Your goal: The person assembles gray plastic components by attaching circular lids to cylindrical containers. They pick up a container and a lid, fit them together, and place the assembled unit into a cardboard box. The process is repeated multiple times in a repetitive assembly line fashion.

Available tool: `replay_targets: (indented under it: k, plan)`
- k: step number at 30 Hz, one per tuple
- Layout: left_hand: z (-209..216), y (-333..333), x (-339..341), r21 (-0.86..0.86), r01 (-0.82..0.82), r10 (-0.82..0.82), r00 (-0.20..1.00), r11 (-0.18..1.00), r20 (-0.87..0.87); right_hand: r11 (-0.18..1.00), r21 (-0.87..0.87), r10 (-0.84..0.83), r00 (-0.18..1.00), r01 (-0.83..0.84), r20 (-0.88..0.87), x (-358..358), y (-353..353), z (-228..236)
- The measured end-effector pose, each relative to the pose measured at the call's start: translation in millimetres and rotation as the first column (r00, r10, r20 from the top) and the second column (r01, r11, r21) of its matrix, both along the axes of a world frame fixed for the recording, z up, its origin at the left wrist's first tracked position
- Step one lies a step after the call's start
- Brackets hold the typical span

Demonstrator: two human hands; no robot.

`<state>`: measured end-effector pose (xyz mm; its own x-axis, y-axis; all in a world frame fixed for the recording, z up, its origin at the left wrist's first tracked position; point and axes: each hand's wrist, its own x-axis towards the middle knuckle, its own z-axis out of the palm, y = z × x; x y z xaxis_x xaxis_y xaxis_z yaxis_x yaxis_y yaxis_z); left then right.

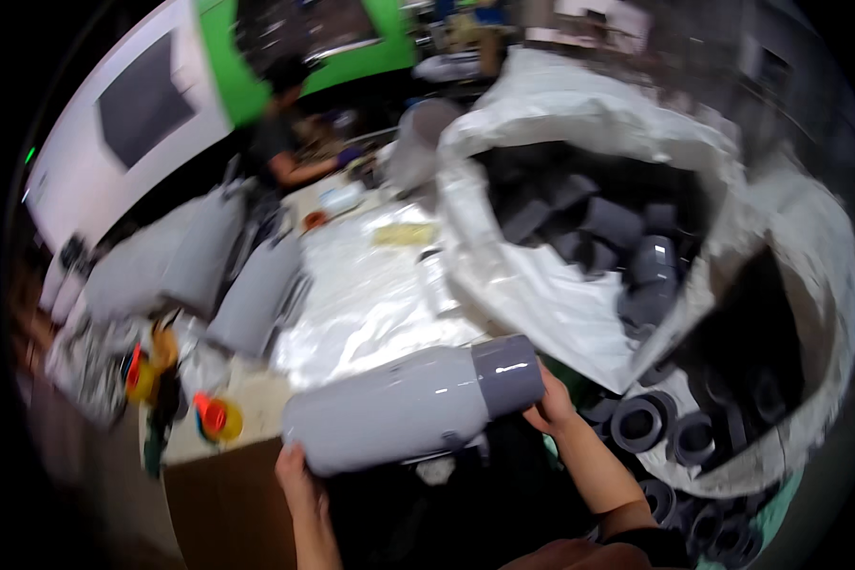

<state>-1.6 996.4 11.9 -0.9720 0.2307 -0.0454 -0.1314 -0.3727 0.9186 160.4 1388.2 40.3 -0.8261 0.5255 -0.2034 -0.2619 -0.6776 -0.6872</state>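
Our left hand (pixel 300 477) and right hand (pixel 554 403) clamp fingers on the pipe (pixel 394 407); being glossy, it may slip down between them.

Glossy smooth plastic cylinder (pixel 389 407), crinkled shiny white sheeting (pixel 366 304)

The cylinder (pixel 385 408) was pale grey, its end collar (pixel 508 374) darker grey. Both sacks (pixel 556 299) were white, the near bottle (pixel 224 421) yellow and orange-red.
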Motion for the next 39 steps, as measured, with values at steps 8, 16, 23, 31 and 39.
replay_targets:
  k: [8, 16, 23, 31, 39]
  plan:
    - [-5, -4, 24, 0.100, -0.064, 0.037, 0.968, 0.993, 0.250, 0.223, 0.920, 0.062, 0.937, 0.323, -0.344, 8, -21, 23]
    - [125, 48, -51, -0.244, -0.449, 0.427, 0.893, 0.860, -0.139, 0.384, 0.855, -0.330, 0.917, 0.348, -0.225, 56, -114, -40]
    - [94, 62, -88, 0.021, -0.064, 0.068, 0.955, 0.998, -0.287, 0.233, 0.956, -0.613, 0.736, -0.178, 0.287, 115, -18, -33]
    - [71, 73, 84, 0.034, 0.410, -0.317, 0.752, 0.911, -0.578, -0.272, 0.709, -0.817, 0.546, -0.650, 0.188, 267, 136, -87]
    - [60, 70, 176, -0.299, 0.479, -0.564, 0.678, 0.825, -0.471, -0.270, 0.562, -0.933, 0.356, -0.782, 0.047, 438, 30, -2]
